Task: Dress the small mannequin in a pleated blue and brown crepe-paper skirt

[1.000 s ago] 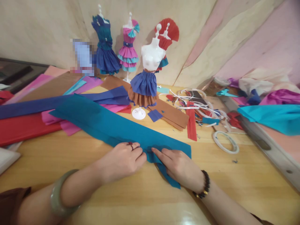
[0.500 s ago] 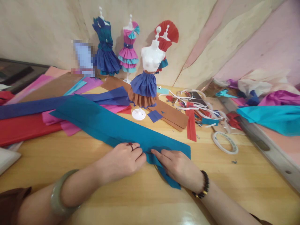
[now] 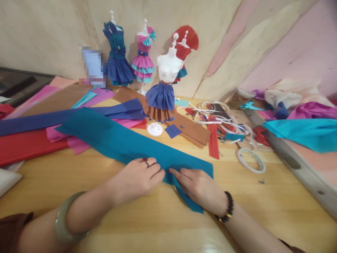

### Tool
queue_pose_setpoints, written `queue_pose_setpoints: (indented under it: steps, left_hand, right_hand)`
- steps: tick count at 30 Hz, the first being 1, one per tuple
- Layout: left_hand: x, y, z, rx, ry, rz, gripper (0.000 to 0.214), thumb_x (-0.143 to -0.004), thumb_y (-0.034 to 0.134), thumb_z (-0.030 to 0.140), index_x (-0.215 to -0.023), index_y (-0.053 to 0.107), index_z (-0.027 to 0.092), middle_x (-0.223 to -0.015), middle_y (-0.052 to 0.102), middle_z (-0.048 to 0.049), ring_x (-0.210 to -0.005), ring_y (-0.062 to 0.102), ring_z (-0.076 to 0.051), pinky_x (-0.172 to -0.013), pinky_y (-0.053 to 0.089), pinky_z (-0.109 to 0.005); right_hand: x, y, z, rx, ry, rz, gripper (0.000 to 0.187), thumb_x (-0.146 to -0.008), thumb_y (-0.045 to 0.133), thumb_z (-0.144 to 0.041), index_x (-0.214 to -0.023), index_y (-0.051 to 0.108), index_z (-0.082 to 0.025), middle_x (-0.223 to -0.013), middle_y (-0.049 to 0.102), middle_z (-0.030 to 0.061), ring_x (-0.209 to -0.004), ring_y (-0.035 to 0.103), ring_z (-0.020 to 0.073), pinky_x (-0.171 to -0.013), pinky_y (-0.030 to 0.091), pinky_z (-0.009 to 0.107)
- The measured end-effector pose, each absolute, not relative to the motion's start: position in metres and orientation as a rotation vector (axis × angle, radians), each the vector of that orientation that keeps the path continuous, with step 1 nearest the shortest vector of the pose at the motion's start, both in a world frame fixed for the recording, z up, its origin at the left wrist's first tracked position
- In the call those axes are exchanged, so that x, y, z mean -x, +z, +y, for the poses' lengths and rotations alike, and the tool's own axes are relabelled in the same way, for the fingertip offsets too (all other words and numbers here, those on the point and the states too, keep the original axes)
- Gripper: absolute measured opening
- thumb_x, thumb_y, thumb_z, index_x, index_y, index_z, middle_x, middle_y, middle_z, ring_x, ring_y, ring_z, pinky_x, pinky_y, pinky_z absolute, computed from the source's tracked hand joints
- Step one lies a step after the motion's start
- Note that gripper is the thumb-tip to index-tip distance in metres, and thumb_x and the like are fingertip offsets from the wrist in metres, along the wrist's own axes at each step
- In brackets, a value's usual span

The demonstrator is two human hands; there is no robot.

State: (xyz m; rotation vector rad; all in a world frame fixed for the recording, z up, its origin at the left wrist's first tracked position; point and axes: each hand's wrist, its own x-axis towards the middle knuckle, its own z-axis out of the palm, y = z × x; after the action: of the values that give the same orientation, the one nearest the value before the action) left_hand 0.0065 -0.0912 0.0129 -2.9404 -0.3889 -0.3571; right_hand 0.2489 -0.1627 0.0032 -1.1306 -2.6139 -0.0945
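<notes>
A long teal strip of thin cloth or crepe paper (image 3: 113, 133) slants across the table from far left to near right. My left hand (image 3: 143, 177) is closed on its near edge, fingers curled and fingertips hidden underneath. Close beside it, my right hand (image 3: 198, 188) pinches the same edge, index finger pointing left along the strip and thumb out of sight. A loose flap of the strip hangs toward me below the right hand. Beyond the strip stands a small white mannequin (image 3: 170, 66) wearing a gathered blue and brown skirt (image 3: 160, 100).
Dressed mannequins (image 3: 116, 52) stand by the wall. Blue (image 3: 47, 116) and red strips (image 3: 28, 146) lie left. A brown folded piece (image 3: 193, 130), white ribbon scraps (image 3: 218, 109) and a tape roll (image 3: 251, 160) lie right, near a grey metal edge (image 3: 297, 165) and bright turquoise material (image 3: 302, 135).
Both hands keep their hold on the teal strip and have barely moved. My left fingers shift slightly at the edge. The whole view has moved a little.
</notes>
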Motion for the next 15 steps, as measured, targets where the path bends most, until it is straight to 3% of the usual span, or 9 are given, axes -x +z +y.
queue_pose_setpoints:
  steps: [6, 15]
  left_hand:
    - [-0.004, 0.013, -0.081, 2.918, -0.436, -0.562, 0.009, -0.091, 0.055, 0.016, -0.093, 0.063, 0.017, -0.087, 0.067, -0.0056, -0.093, 0.060, -0.025, -0.076, 0.048, -0.039]
    - [-0.001, 0.010, -0.079, 2.896, -0.383, -0.449, 0.012, -0.091, 0.055, 0.009, -0.087, 0.064, 0.016, -0.083, 0.067, -0.0061, -0.089, 0.060, -0.023, -0.072, 0.048, -0.035]
  right_hand:
    - [-0.254, 0.002, -0.162, 1.171, -0.063, -2.618, 0.036, -0.094, 0.043, -0.008, -0.127, 0.056, -0.007, -0.077, 0.066, 0.0046, -0.061, 0.061, 0.0167, -0.053, 0.047, 0.029]
    - [-0.256, 0.004, -0.162, 1.191, -0.083, -2.619, 0.033, -0.099, 0.041, -0.014, -0.127, 0.057, -0.009, -0.078, 0.068, 0.0047, -0.062, 0.063, 0.0163, -0.053, 0.049, 0.028]
